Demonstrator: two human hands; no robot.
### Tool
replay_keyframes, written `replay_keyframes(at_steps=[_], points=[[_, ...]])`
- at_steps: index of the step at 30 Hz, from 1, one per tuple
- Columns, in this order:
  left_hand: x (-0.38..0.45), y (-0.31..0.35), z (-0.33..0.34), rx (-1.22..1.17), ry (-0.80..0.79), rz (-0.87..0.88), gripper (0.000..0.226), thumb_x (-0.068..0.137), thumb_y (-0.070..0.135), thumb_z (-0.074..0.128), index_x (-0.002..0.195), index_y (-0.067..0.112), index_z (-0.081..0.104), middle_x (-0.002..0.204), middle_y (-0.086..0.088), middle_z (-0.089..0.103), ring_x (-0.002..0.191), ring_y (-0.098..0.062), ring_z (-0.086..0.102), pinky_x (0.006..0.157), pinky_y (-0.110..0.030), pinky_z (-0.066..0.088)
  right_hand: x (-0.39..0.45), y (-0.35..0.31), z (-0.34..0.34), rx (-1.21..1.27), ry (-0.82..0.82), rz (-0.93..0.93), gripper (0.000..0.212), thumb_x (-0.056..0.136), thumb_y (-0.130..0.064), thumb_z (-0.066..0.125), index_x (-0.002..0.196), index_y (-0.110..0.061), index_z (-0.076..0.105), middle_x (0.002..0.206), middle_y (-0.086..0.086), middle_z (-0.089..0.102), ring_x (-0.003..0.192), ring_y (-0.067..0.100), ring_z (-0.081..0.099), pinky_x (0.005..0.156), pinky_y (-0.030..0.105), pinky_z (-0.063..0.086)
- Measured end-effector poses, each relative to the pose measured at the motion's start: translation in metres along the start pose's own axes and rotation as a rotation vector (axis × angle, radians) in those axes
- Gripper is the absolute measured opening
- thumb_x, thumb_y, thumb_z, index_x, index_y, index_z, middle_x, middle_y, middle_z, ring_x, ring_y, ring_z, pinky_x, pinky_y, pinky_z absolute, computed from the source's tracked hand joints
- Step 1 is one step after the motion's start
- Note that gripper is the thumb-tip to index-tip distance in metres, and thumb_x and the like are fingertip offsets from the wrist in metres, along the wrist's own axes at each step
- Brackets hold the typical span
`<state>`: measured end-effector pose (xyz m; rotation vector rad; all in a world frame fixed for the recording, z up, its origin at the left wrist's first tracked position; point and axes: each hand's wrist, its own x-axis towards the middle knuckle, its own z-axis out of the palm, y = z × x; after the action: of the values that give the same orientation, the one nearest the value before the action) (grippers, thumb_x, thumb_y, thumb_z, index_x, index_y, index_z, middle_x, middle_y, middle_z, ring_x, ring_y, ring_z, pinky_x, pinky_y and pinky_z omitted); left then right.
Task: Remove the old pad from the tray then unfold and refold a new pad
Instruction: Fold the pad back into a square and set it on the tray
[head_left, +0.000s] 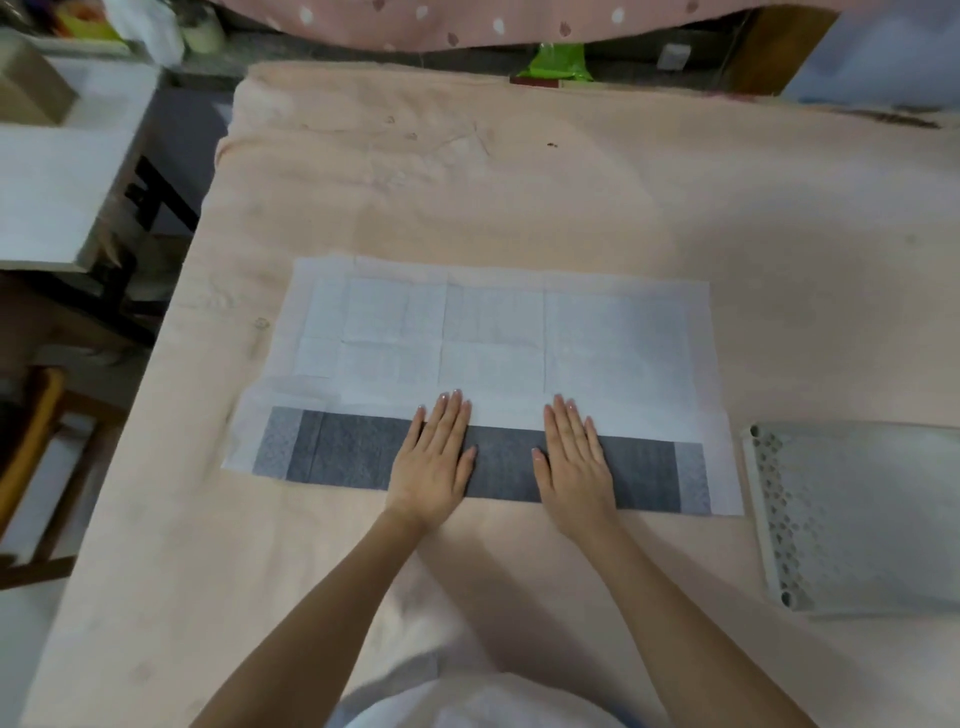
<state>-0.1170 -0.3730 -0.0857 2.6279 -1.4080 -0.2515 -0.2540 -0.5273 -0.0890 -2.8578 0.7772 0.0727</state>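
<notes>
Flat and extended, the fingers of the left hand lie close together, only the thumb standing a little apart, and they press down on the pad. The right hand mirrors it: fingers straight, near one another, palm down, thumb angled inward toward the left hand. Neither hand pinches or grips anything; both simply rest with open palms on the sheet.

Under the palms runs a dark grey strip, the near edge of the pad turned over so its darker side faces up. The fingertips reach past that strip onto the white face beyond it. Paler grey patches sit at both ends of the strip, and a thin white border shows around them.

Beyond the hands the rest of the pad lies spread open and flat, white, marked by a grid of crease lines. It rests on a peach cloth covering the work surface, about midway across it.

Well to the right of the pad, apart from it, lies the tray, pale with a perforated top; whether anything lies in it is hard to tell, since the frame edge cuts it off.

Both bare forearms come up from the bottom of the view.
</notes>
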Motion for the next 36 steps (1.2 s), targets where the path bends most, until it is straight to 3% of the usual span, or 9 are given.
replay_keyframes(at_steps=[9,14,21,25,30,33,36], points=[[-0.016,-0.06,-0.011,-0.056,0.037,-0.178,0.058,0.099,0.035,0.015,0.148,0.006,0.021,0.156,-0.006,0.015,0.146,-0.021,0.009,0.119,-0.038,0.007,-0.011,0.035,-0.005,0.072,0.051,0.08,0.057,0.098,-0.03,0.017,0.146,0.0,0.019,0.155,0.012,0.016,0.145,0.024,0.015,0.119,0.038,0.009],[-0.03,-0.102,-0.015,-0.103,0.062,-0.256,0.058,0.098,0.036,0.013,0.149,0.008,0.018,0.156,-0.002,0.012,0.146,-0.018,0.007,0.119,-0.037,0.005,-0.013,0.039,-0.004,0.091,0.069,0.104,0.055,0.098,-0.027,0.019,0.147,-0.001,0.017,0.156,0.011,0.013,0.145,0.021,0.009,0.12,0.04,0.009],[-0.048,-0.146,-0.017,-0.133,0.088,-0.412,0.064,0.096,0.038,0.008,0.149,0.003,0.018,0.157,-0.009,0.016,0.145,-0.019,0.01,0.119,-0.038,0.008,-0.018,0.055,-0.009,0.116,0.075,0.187,0.056,0.096,-0.022,0.025,0.147,0.0,0.018,0.156,0.012,0.013,0.145,0.023,0.01,0.12,0.042,0.01],[-0.055,-0.155,-0.021,-0.093,0.07,-0.378,0.067,0.095,0.04,0.008,0.147,0.001,0.021,0.156,-0.01,0.018,0.145,-0.021,0.012,0.119,-0.041,0.01,-0.03,0.08,-0.015,0.098,0.045,0.316,0.059,0.096,-0.026,0.018,0.147,0.001,0.013,0.157,0.013,0.008,0.146,0.023,0.007,0.12,0.04,0.004],[-0.033,-0.128,-0.035,-0.058,0.105,-0.306,0.063,0.096,0.039,0.014,0.149,0.005,0.018,0.156,-0.01,0.018,0.145,-0.019,0.009,0.119,-0.04,0.007,-0.018,0.074,-0.026,0.175,0.098,0.377,0.056,0.097,-0.017,0.035,0.147,0.004,0.017,0.156,0.017,0.01,0.145,0.029,0.011,0.12,0.043,0.008],[0.013,-0.1,-0.046,0.003,0.074,-0.119,0.064,0.094,0.04,0.017,0.148,0.006,0.016,0.155,-0.011,0.017,0.145,-0.025,0.012,0.119,-0.042,0.009,0.017,0.055,-0.034,0.179,0.071,0.242,0.055,0.096,-0.012,0.044,0.146,0.001,0.024,0.156,0.014,0.015,0.145,0.027,0.015,0.12,0.04,0.012],[0.069,-0.077,-0.054,0.046,0.033,-0.073,0.062,0.096,0.039,0.018,0.15,0.011,0.009,0.158,-0.01,0.011,0.146,-0.025,0.008,0.119,-0.039,0.004,0.068,0.042,-0.046,0.129,0.004,0.142,0.056,0.097,-0.016,0.04,0.148,-0.004,0.022,0.158,0.01,0.013,0.146,0.021,0.012,0.12,0.037,0.012]])
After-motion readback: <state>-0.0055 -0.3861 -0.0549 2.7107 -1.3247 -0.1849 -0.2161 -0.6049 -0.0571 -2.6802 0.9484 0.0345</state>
